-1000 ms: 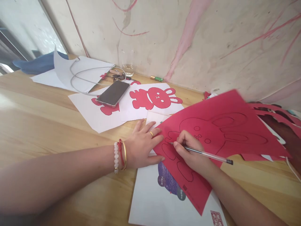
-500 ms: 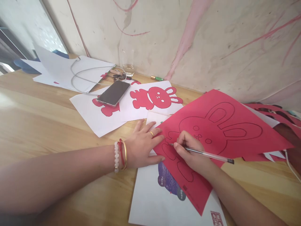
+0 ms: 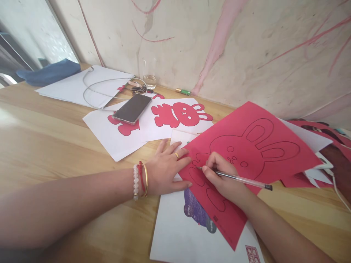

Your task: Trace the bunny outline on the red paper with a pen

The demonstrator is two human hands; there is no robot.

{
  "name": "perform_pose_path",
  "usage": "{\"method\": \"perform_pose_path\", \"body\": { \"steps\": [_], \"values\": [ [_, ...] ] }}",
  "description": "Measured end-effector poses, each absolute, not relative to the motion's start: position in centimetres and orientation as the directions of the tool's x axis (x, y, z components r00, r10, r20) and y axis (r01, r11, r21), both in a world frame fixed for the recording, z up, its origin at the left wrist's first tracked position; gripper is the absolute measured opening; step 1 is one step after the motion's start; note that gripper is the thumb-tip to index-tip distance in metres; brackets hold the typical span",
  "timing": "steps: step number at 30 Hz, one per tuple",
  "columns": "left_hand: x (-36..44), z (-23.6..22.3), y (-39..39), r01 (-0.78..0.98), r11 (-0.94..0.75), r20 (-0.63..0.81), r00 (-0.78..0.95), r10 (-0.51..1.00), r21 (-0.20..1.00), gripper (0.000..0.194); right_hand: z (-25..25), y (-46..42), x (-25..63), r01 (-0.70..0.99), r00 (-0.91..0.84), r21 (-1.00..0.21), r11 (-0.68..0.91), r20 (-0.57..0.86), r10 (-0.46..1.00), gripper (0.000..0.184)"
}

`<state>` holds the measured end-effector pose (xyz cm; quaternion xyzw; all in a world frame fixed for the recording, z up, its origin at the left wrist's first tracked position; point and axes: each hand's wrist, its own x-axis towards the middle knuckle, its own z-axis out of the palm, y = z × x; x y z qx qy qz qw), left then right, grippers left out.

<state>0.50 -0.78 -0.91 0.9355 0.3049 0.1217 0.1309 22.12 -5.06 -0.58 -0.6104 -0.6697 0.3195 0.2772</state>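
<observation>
A sheet of red paper [image 3: 241, 146] lies slanted before me, bearing a rabbit outline in dark ink. My right hand [image 3: 223, 179] pinches a clear-barrelled pen [image 3: 244, 179], its tip touching the paper near the rabbit's arm and leg lines. Fingers spread, my left hand [image 3: 167, 168] lies flat at the sheet's left edge, with fingertips on the paper. Beneath the red sheet is a white printed pad [image 3: 175, 233] with a purple picture. Part of the rabbit drawing is covered by my right hand.
Beyond my left hand lie white sheets with red rabbits [image 3: 183, 113] and a phone [image 3: 133, 109] on top. A glass [image 3: 149, 78], keys [image 3: 138, 88] and a green marker [image 3: 183, 91] stand or lie near the wall. White papers [image 3: 79, 86] and blue cloth [image 3: 52, 71] are at left; red scraps [image 3: 337, 138] at right.
The white papers at the back left, lifted before, now lie flat and show more blue cloth. The red sheet's right corner has shifted inward. My hands stay nearly in place.
</observation>
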Motion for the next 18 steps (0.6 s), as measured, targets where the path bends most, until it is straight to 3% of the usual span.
{"method": "perform_pose_path", "body": {
  "steps": [18],
  "values": [
    [0.54, -0.81, -0.64, 0.537, -0.779, 0.147, 0.785, 0.602, 0.323, 0.052, -0.59, -4.93, 22.42, 0.641, -0.112, -0.766, 0.042, -0.039, 0.993, 0.024]
  ]
}}
